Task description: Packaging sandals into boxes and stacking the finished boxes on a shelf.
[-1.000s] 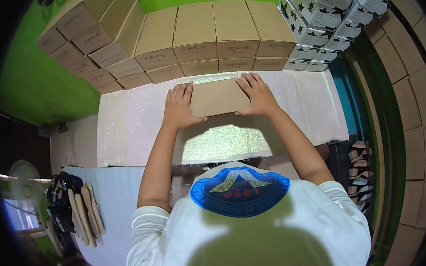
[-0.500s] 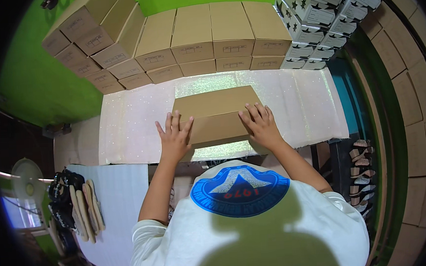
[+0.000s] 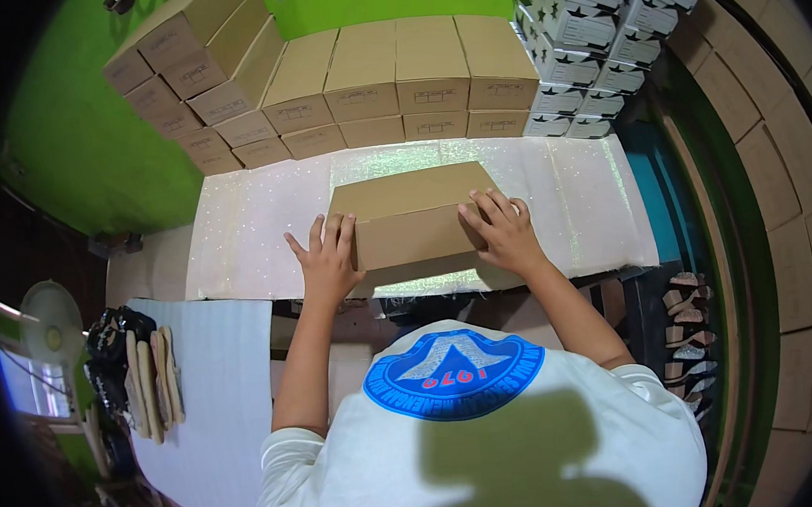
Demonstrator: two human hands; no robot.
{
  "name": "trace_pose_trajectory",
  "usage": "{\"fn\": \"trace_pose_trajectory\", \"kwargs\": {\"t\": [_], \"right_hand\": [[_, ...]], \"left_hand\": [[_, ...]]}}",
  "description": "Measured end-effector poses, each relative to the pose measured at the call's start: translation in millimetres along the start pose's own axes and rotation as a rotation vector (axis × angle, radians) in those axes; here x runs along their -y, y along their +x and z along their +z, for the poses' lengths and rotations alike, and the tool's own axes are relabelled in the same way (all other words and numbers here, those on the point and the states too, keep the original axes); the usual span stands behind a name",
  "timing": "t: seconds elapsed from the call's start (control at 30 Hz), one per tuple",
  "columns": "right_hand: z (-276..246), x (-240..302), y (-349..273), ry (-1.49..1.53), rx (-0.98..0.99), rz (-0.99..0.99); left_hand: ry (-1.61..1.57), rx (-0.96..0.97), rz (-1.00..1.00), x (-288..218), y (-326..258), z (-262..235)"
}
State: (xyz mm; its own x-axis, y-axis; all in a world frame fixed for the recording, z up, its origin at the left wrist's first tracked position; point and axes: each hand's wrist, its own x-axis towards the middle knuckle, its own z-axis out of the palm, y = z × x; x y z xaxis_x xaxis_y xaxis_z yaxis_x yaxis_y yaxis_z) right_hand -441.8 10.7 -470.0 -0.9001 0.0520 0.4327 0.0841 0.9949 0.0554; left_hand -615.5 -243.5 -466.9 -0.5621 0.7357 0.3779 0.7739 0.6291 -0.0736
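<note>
A plain brown cardboard box (image 3: 413, 217) lies on the glittery white table (image 3: 253, 217), near its front edge. My left hand (image 3: 328, 257) presses flat against the box's left end, fingers spread. At the right end my right hand (image 3: 503, 230) grips the box's front corner, with the fingers over its top. Both forearms reach up from the bottom of the view over my white shirt.
Rows of stacked brown cartons (image 3: 366, 87) line the back of the table against a green wall. White star-patterned boxes (image 3: 597, 23) are piled at the back right. More brown cartons (image 3: 800, 226) stand on the right. Sandals (image 3: 147, 385) and a fan (image 3: 49, 326) sit at left, more sandals (image 3: 684, 328) lower right.
The box has been drawn from the middle of the table toward its front edge. My hands slid with it and now sit at its two ends.
</note>
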Motion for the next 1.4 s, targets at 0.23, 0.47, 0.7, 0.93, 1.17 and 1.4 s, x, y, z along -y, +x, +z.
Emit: {"fn": "trace_pose_trajectory", "kwargs": {"t": [0.23, 0.47, 0.7, 0.93, 1.17, 1.4], "right_hand": [[-41, -9, -35, -0.042, -0.008, 0.065], [-103, -7, -76, -0.204, -0.083, 0.093], [-188, 3, -132, -0.308, -0.141, 0.107], [-249, 4, -192, -0.417, -0.278, 0.103], [-301, -5, -252, -0.507, -0.415, 0.041], [-356, -18, -316, -0.534, -0.48, -0.033]], "left_hand": [[-0.054, -0.07, 0.064, -32, -2, -19], [-0.126, -0.121, 0.121, -67, -11, -59], [-0.198, -0.295, 0.181, -112, -38, -118], [-0.207, -0.454, 0.29, -157, -72, -166], [-0.199, -0.53, 0.249, -213, -109, -212], [-0.092, -0.517, 0.209, -271, -149, -248]]}}
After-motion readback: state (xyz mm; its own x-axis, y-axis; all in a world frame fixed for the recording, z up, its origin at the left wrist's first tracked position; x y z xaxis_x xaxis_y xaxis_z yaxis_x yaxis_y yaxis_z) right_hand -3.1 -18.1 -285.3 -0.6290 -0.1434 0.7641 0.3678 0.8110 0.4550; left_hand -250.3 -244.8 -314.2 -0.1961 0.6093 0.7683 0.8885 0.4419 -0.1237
